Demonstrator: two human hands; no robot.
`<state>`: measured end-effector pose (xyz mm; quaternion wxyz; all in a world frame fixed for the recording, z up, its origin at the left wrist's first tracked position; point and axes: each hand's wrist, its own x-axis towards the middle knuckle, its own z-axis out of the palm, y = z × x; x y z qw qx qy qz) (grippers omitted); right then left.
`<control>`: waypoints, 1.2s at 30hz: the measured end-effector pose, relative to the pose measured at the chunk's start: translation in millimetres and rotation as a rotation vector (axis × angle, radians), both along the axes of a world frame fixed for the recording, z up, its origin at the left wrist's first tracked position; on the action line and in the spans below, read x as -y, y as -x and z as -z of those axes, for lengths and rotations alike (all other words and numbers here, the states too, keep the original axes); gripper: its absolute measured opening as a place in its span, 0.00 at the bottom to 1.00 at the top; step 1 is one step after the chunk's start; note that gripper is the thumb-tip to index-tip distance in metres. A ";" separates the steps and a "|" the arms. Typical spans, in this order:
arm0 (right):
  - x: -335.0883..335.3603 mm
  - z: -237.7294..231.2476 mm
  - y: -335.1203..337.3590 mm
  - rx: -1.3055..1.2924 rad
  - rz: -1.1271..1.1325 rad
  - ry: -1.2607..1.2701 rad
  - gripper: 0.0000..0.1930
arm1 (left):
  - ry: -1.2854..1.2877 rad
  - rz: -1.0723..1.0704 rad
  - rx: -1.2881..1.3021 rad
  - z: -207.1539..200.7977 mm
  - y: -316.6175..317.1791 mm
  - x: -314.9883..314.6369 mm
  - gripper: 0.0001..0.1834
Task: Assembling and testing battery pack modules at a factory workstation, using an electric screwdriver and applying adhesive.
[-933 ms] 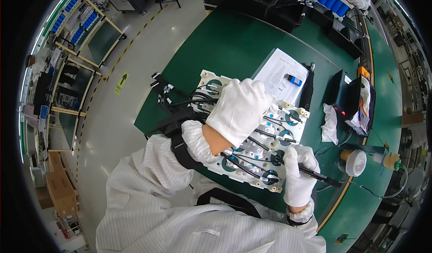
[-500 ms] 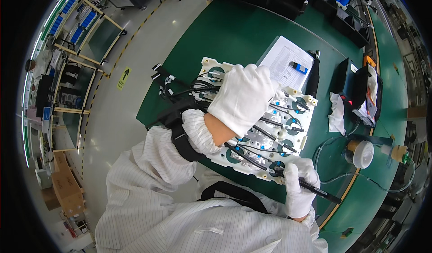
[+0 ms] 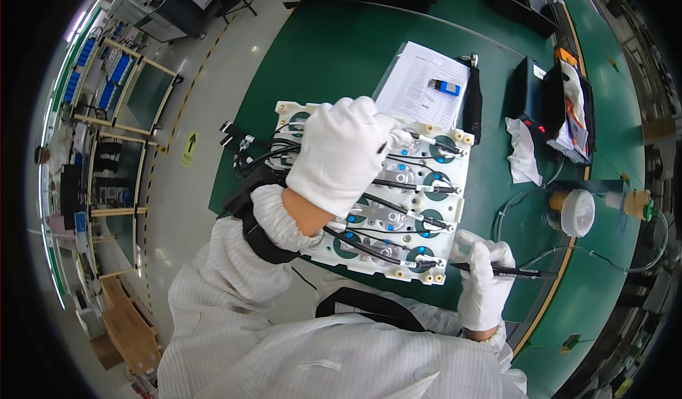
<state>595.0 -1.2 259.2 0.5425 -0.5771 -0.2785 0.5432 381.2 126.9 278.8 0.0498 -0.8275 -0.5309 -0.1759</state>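
My left hand point(image 3: 339, 156), in a white glove, is closed over the upper middle of a white plate assembly point(image 3: 455, 218). Its fingertips pinch the uppermost black cable point(image 3: 428, 142), whose far end lies to their right; the curled fingers are partly hidden. Several more black cables point(image 3: 383, 201) with white labels run across the plate, over round cut-outs, metal parts and blue dots. At the plate's lower right corner, my right hand point(image 3: 484, 282), also gloved, grips a slim black marker pen point(image 3: 526, 273). The pen's tip points left, just beside the corner and the nearest cable end.
Printed sheets point(image 3: 426, 79) with a blue clip-like piece point(image 3: 445, 86) lie beyond the plate, beside a black tool point(image 3: 474, 101). Rightward are a black box point(image 3: 568, 126), a white cloth point(image 3: 523, 150), a round white-lidded container point(image 3: 577, 213) and a clear hose point(image 3: 568, 248). Bundled connectors point(image 3: 243, 150) sit left.
My right hand has drawn the pen back from the lowest cable end to beside the plate's corner, turning it more level. My left hand stays closed over the plate. The whole view has shifted.
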 end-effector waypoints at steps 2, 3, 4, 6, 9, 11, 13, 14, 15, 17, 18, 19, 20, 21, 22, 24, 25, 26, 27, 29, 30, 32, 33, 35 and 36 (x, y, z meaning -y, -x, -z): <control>0.4 2.2 -1.6 -0.040 -0.025 -0.027 0.09 | -0.037 -0.017 0.006 3.2 -1.0 -1.1 0.05; 1.1 1.9 -2.5 -0.057 -0.038 -0.018 0.10 | -0.050 0.002 0.016 3.4 -0.5 -1.5 0.05; 2.0 4.0 -2.0 -0.061 -0.029 -0.016 0.10 | -0.047 0.010 0.012 3.4 -0.2 -1.6 0.05; 3.5 9.1 -0.2 -0.062 -0.042 -0.104 0.10 | -0.039 0.016 0.018 2.4 -0.6 -0.8 0.06; 5.1 12.3 -2.0 -0.049 -0.089 -0.133 0.09 | -0.038 -0.004 0.019 -0.2 -3.6 0.7 0.06; 5.0 12.1 -1.5 -0.060 -0.082 -0.112 0.09 | -0.051 -0.005 0.022 0.6 -4.0 0.6 0.06; 5.2 12.5 -0.9 -0.069 -0.076 -0.090 0.09 | -0.056 -0.013 0.005 2.1 -2.8 0.5 0.07; 5.5 13.2 -0.7 -0.059 -0.083 -0.100 0.09 | -0.055 -0.009 0.005 2.5 -2.2 0.4 0.07; 5.3 13.4 -0.7 -0.049 -0.089 -0.111 0.08 | -0.034 -0.008 -0.009 2.2 -1.6 0.0 0.07; 4.2 13.0 -0.3 -0.067 -0.070 -0.108 0.09 | -0.015 -0.002 -0.021 1.0 -1.0 -0.5 0.08; 3.6 13.6 0.8 -0.086 -0.057 -0.103 0.10 | -0.007 -0.016 -0.026 0.6 0.1 0.2 0.08; 3.0 13.3 1.0 -0.087 -0.055 -0.102 0.10 | 0.000 -0.030 -0.031 0.1 1.5 1.1 0.07; 2.2 12.2 0.8 -0.083 -0.072 -0.095 0.10 | 0.001 -0.028 -0.032 -0.6 3.1 2.3 0.07; 1.1 11.5 -2.8 -0.078 -0.079 -0.090 0.09 | -0.014 -0.018 -0.034 -1.4 -0.9 1.0 0.07; -0.2 11.5 -5.4 -0.078 -0.066 -0.090 0.09 | -0.030 -0.007 -0.037 -1.8 -4.6 -0.2 0.06; -4.6 11.5 -6.1 -0.116 -0.022 -0.074 0.09 | -0.023 -0.005 -0.024 -1.1 -5.8 -0.5 0.06; -8.4 9.9 -3.6 -0.123 -0.005 -0.038 0.10 | -0.015 -0.014 -0.010 -0.6 -4.0 0.2 0.06; -12.4 9.6 -0.8 -0.126 -0.004 -0.038 0.10 | -0.015 -0.013 -0.013 -0.3 -2.5 0.6 0.06; -16.2 8.1 1.1 -0.151 0.019 -0.042 0.10 | -0.017 -0.012 -0.015 -0.8 -2.5 0.2 0.06; -22.1 8.4 3.1 -0.145 0.044 -0.055 0.11 | -0.021 -0.007 -0.018 -1.6 -3.9 -0.7 0.06; -24.6 8.9 4.4 -0.148 0.044 -0.056 0.11 | -0.018 -0.011 -0.021 -1.6 -3.7 0.1 0.06; -29.7 9.6 7.0 -0.035 0.025 -0.033 0.13 | -0.015 -0.016 -0.027 -1.0 -2.9 0.4 0.06; -31.6 9.3 8.4 -0.026 0.034 -0.039 0.14 | -0.015 -0.010 -0.021 -0.5 -2.2 0.4 0.06; -33.0 9.2 8.6 -0.022 0.030 -0.037 0.14 | -0.014 -0.004 -0.016 -0.3 -1.9 0.7 0.06; -33.5 9.3 8.5 -0.015 0.027 -0.034 0.14 | -0.011 -0.008 -0.013 -0.4 -2.4 0.6 0.06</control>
